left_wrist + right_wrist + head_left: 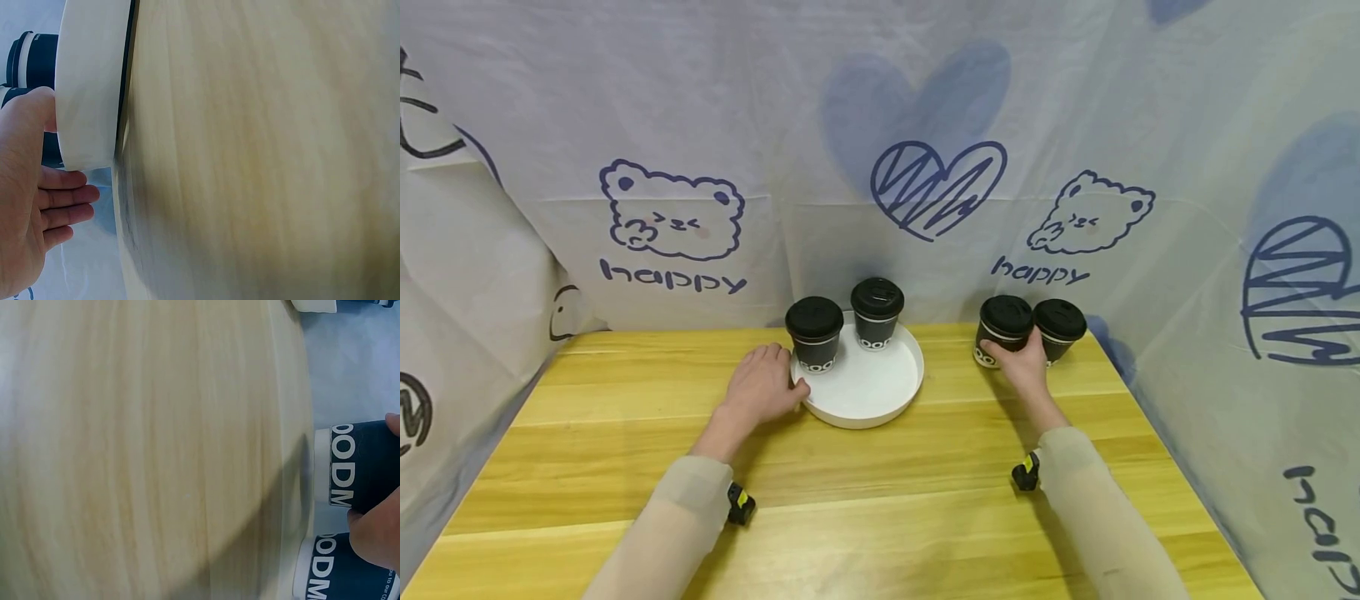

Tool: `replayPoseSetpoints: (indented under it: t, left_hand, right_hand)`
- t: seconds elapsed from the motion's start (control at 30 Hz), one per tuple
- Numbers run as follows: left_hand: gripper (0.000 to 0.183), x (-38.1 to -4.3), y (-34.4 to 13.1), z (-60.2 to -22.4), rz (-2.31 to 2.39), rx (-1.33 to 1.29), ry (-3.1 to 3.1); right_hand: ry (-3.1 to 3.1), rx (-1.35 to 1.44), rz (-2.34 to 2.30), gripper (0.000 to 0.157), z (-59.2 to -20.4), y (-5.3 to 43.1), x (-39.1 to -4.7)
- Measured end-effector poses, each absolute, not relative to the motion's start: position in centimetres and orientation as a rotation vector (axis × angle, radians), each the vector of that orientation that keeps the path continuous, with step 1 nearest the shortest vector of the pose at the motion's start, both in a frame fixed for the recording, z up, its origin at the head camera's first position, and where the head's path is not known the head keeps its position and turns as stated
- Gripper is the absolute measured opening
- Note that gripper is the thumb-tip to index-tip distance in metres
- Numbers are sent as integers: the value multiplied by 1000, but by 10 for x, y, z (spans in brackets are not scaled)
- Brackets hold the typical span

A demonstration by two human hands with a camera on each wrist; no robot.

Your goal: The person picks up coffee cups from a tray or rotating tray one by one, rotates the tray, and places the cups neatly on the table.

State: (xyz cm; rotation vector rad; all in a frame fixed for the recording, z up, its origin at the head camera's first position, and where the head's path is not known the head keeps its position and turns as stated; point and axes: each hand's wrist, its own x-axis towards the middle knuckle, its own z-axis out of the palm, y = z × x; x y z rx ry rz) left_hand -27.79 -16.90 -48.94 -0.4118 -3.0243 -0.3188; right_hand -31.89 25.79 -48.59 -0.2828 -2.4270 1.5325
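Note:
A round white tray (868, 398) lies on the table with two black lidded paper cups on it, a left cup (815, 333) and a back cup (877, 312). At the tray's left side my left hand (762, 385) holds the edge. In the left wrist view its thumb reaches over the rim, while the other fingers extend along the outer wall. My right hand (1026, 365) grips a third black cup (1004, 320) between thumb and fingers. Beside it, close on the right, stands another black cup (1060, 327). Whether the gripped cup touches the table cannot be told.
The wooden table (880, 517) ends at a hanging white cloth (820, 225) printed with blue hearts and bears, close behind the cups. More cloth (1240, 400) hangs along the right side. Bare wood lies between the tray and the right pair of cups.

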Motion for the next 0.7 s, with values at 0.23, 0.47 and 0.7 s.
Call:
replayPoseSetpoints:
  t: [0.23, 0.47, 0.7]
  left_hand:
    - [67, -278, -168, -489, -316, -417, -3025]
    - [66, -277, -168, -489, -317, -410, -3022]
    - [66, -276, -168, -488, -307, -407, -3016]
  right_hand:
    - [-2435, -270, 1524, 89, -489, 260, -319]
    - [-2443, -260, 1506, 90, -493, 261, -320]
    - [-2453, -278, 1509, 91, -494, 261, -320]
